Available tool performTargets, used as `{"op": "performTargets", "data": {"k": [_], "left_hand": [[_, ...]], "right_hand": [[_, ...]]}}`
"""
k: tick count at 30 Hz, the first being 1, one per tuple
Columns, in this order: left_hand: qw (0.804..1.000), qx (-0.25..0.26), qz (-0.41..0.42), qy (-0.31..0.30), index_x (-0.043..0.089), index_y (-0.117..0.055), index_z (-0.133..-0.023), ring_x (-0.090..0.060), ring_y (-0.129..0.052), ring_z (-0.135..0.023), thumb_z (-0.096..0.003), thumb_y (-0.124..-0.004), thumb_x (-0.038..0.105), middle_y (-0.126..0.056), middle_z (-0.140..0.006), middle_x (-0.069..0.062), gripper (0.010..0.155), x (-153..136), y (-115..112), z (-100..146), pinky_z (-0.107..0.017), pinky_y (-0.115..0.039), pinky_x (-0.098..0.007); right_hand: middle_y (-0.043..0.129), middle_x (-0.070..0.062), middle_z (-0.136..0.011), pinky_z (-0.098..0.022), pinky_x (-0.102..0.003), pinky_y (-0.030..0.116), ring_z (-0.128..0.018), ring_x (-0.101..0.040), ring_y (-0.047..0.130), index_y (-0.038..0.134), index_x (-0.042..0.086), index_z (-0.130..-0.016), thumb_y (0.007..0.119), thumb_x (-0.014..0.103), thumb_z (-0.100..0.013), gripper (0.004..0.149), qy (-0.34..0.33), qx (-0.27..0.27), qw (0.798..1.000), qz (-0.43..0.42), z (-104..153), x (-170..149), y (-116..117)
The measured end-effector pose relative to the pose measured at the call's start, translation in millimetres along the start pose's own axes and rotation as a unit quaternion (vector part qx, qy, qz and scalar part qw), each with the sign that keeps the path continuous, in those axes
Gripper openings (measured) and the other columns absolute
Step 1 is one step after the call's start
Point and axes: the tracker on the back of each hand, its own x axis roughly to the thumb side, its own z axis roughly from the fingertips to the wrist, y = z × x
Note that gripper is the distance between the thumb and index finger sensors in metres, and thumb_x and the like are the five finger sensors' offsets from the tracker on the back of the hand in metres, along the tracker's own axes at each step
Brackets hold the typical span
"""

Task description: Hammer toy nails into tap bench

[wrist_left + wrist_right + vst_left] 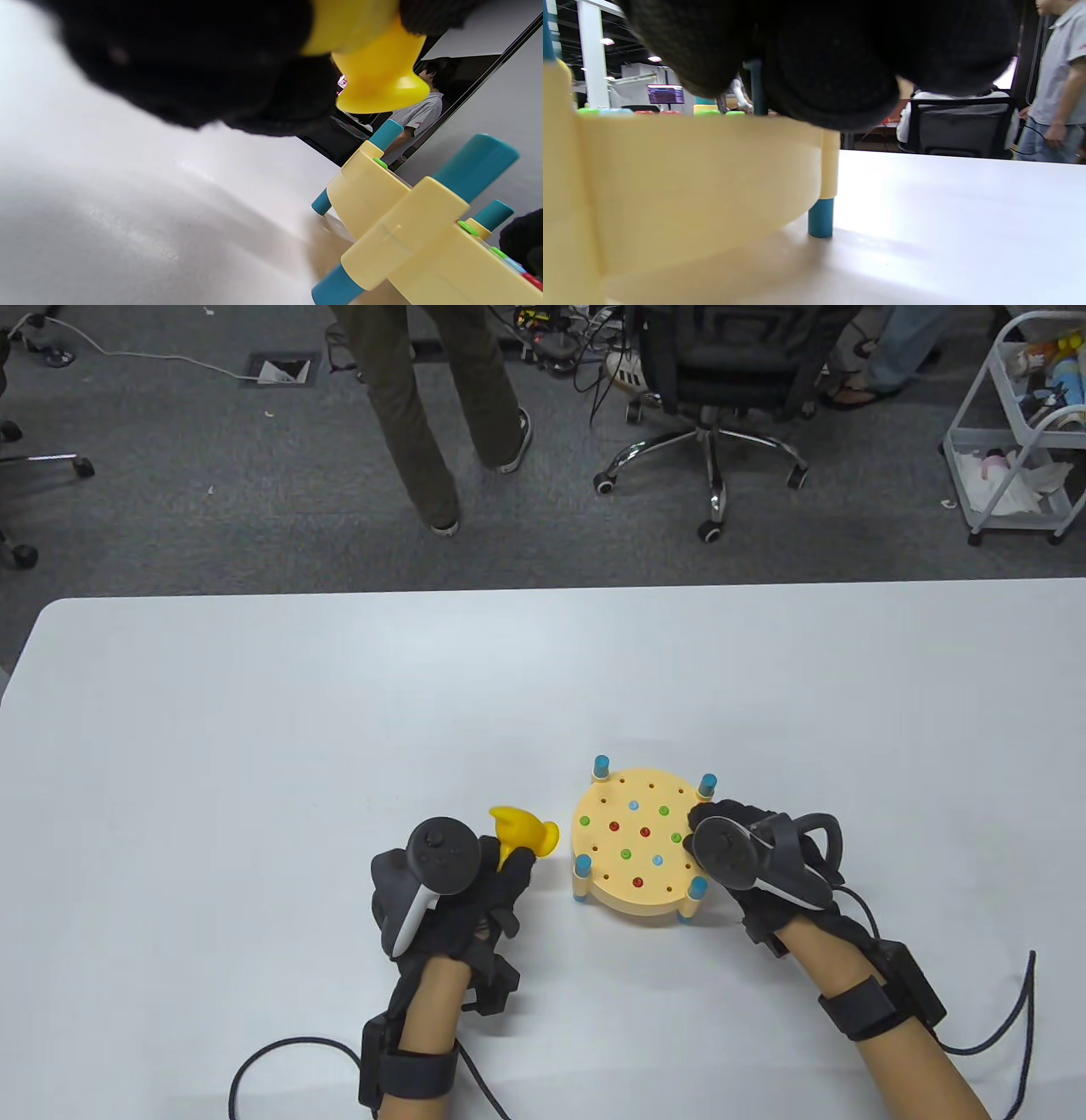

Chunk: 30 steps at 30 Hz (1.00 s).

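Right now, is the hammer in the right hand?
No, the left hand grips the yellow hammer; the right hand rests on the tap bench rim.

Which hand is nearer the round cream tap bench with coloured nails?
Right. The right hand rests on the round cream tap bench at its right edge; the left hand is apart to its left, holding the yellow toy hammer.

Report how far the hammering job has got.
Done: nail heads on the tap bench sit near flush with its top. In hand: left hand grips the yellow toy hammer beside the bench; right hand rests on its rim. Left: cannot tell which nails need more taps.
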Motion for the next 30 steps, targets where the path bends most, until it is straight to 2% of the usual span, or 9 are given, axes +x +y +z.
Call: {"op": "performTargets", "data": {"k": [2, 4, 7, 10, 13, 15, 20, 25, 30], "left_hand": [[1.0, -0.001, 0.0, 0.0, 0.013, -0.083, -0.078, -0.026, -0.099, -0.004, -0.0352, -0.066, 0.06, -0.104, -0.037, -0.012, 0.066, 0.0, -0.1, -0.1, -0.005, -0.082, -0.036], [1.0, -0.001, 0.0, 0.001, 0.013, -0.083, -0.078, -0.026, -0.099, -0.004, -0.0352, -0.066, 0.06, -0.104, -0.038, -0.012, 0.066, 0.1, -0.4, -0.1, -0.005, -0.082, -0.036], [1.0, 0.0, -0.001, 0.001, 0.013, -0.083, -0.078, -0.026, -0.099, -0.004, -0.0353, -0.066, 0.06, -0.104, -0.038, -0.012, 0.066, 0.5, -0.7, 0.0, -0.005, -0.082, -0.036], [1.0, 0.002, -0.002, -0.002, 0.013, -0.083, -0.078, -0.026, -0.099, -0.005, -0.0352, -0.066, 0.06, -0.104, -0.038, -0.012, 0.066, 0.8, -0.6, -0.2, -0.005, -0.082, -0.036], [1.0, 0.015, 0.003, -0.014, 0.014, -0.083, -0.078, -0.026, -0.099, -0.005, -0.0349, -0.066, 0.06, -0.103, -0.038, -0.012, 0.066, 2.7, 1.9, 1.1, -0.006, -0.082, -0.036], [0.999, 0.027, 0.008, -0.029, 0.014, -0.083, -0.078, -0.027, -0.099, -0.006, -0.0346, -0.067, 0.06, -0.104, -0.039, -0.012, 0.066, 5.7, 4.1, 3.1, -0.006, -0.082, -0.036], [0.995, 0.052, -0.012, -0.087, 0.014, -0.083, -0.079, -0.026, -0.099, -0.006, -0.0349, -0.067, 0.06, -0.104, -0.038, -0.012, 0.066, 27.6, 7.7, 14.3, -0.006, -0.083, -0.036], [0.984, 0.062, -0.075, -0.152, 0.014, -0.083, -0.079, -0.026, -0.1, -0.006, -0.0353, -0.067, 0.061, -0.104, -0.039, -0.012, 0.066, 66.9, -0.3, 31.6, -0.006, -0.083, -0.036], [0.972, 0.033, -0.116, -0.201, 0.014, -0.083, -0.079, -0.026, -0.1, -0.005, -0.0359, -0.067, 0.06, -0.104, -0.039, -0.012, 0.066, 118.1, -11.8, 38.5, -0.006, -0.083, -0.036]], "right_hand": [[0.095, -0.007, -0.063, -0.031, -0.033, 0.087, -0.032, -0.012, 0.099, 0.08, 0.02, -0.084, 0.07, 0.051, -0.041, 0.054, 0.027, -0.031, 0.999, -0.028, 2.2, -7.8, -9.2], [0.094, -0.008, -0.065, -0.032, -0.033, 0.086, -0.034, -0.013, 0.099, 0.08, 0.019, -0.085, 0.069, 0.049, -0.042, 0.053, 0.073, -0.073, 0.992, -0.07, 3.2, -20.7, -17.3], [0.088, -0.012, -0.077, -0.035, -0.034, 0.084, -0.043, -0.016, 0.097, 0.072, 0.018, -0.093, 0.07, 0.047, -0.043, 0.058, 0.116, -0.096, 0.98, -0.129, -1.2, -43.0, -12.2], [0.082, -0.014, -0.088, -0.036, -0.033, 0.083, -0.052, -0.018, 0.096, 0.064, 0.017, -0.101, 0.072, 0.048, -0.042, 0.068, 0.101, -0.037, 0.972, -0.207, -10.1, -59.7, 8.9], [0.077, -0.017, -0.095, -0.038, -0.034, 0.081, -0.057, -0.022, 0.094, 0.06, 0.019, -0.104, 0.072, 0.048, -0.042, 0.069, 0.065, 0.033, 0.943, -0.323, -17.9, -69.5, 36.0], [0.079, -0.016, -0.094, -0.038, -0.035, 0.081, -0.057, -0.023, 0.094, 0.061, 0.021, -0.103, 0.072, 0.046, -0.043, 0.066, 0.076, 0.035, 0.936, -0.342, -19.8, -71.5, 44.3], [0.081, -0.014, -0.091, -0.039, -0.035, 0.081, -0.056, -0.021, 0.094, 0.063, 0.025, -0.101, 0.07, 0.044, -0.045, 0.059, 0.086, 0.036, 0.936, -0.338, -22.6, -72.1, 55.1], [0.082, -0.015, -0.09, -0.039, -0.035, 0.081, -0.056, -0.022, 0.094, 0.065, 0.025, -0.1, 0.068, 0.044, -0.045, 0.058, 0.091, 0.05, 0.924, -0.368, -24.2, -74.6, 61.7], [0.082, -0.015, -0.089, -0.039, -0.035, 0.081, -0.056, -0.021, 0.094, 0.065, 0.026, -0.099, 0.067, 0.046, -0.045, 0.057, 0.092, 0.059, 0.923, -0.369, -26.8, -75.0, 63.8]]}}
